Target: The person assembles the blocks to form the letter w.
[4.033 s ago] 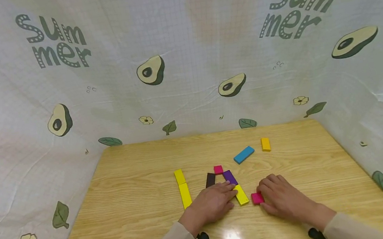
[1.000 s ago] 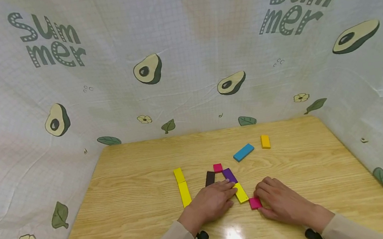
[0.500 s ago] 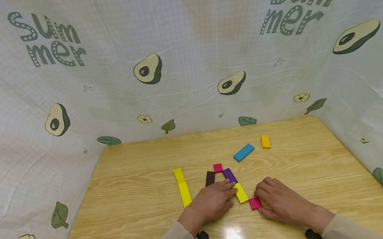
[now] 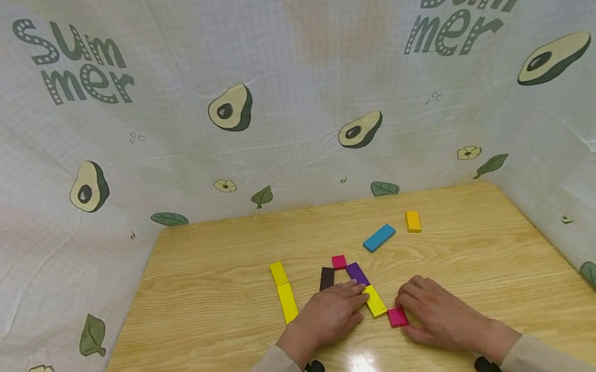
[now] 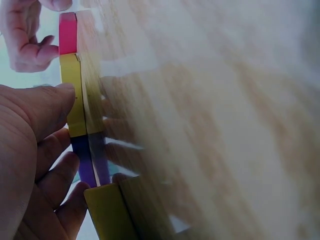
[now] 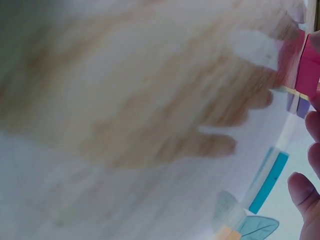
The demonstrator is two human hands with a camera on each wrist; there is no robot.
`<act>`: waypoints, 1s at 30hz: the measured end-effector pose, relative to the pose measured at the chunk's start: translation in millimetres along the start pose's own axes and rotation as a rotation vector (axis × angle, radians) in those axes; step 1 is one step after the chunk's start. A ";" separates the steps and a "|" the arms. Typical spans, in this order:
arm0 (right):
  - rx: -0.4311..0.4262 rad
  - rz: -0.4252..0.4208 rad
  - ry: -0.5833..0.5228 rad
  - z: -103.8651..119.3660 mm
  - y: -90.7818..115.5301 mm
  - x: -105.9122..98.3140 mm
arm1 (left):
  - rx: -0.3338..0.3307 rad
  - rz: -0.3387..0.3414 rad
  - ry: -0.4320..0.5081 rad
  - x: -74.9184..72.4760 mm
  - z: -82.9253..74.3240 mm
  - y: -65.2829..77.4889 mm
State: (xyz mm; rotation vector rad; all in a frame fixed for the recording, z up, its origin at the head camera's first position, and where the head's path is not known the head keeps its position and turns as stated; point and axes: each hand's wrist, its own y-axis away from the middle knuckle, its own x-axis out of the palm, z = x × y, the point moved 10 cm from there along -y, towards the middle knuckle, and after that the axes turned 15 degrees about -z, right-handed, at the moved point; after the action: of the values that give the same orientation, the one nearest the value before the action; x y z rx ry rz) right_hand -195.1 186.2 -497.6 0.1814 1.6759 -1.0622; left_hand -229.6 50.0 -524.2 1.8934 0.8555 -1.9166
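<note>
My right hand (image 4: 439, 311) pinches a small pink block (image 4: 398, 317) between thumb and fingers on the wooden table. Its upper left corner meets the lower end of a yellow block (image 4: 375, 302). My left hand (image 4: 329, 315) lies with fairly straight fingers over the yellow block and the purple block (image 4: 358, 273) joined end to end with it. In the left wrist view, the thumb overlaps the yellow block's edge. Another pink block (image 4: 339, 262) sits at the top, between the purple block and a black block (image 4: 327, 278). My left hand hides the black block's lower end.
Left of the left hand, a short yellow block (image 4: 278, 273) and a longer yellow block (image 4: 287, 302) form a line. Farther back lie a blue block (image 4: 379, 238) and an orange block (image 4: 413, 221). A printed cloth (image 4: 296, 167) surrounds the table's back and sides.
Since the oldest frame, my right hand has slid the pink block left and toward me, up to the yellow block's lower end. My left hand stays in place. Little differs over the last second.
</note>
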 end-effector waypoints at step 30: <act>0.378 -0.101 0.112 -97.4 -49.4 17.1 | -0.003 -0.002 0.024 1.2 -0.3 0.5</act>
State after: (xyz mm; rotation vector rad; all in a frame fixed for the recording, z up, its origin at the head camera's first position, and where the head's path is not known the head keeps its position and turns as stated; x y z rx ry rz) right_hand -299.4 220.3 -483.9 0.4101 1.5821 -1.4637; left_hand -229.1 50.0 -525.5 1.9184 0.8677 -1.8965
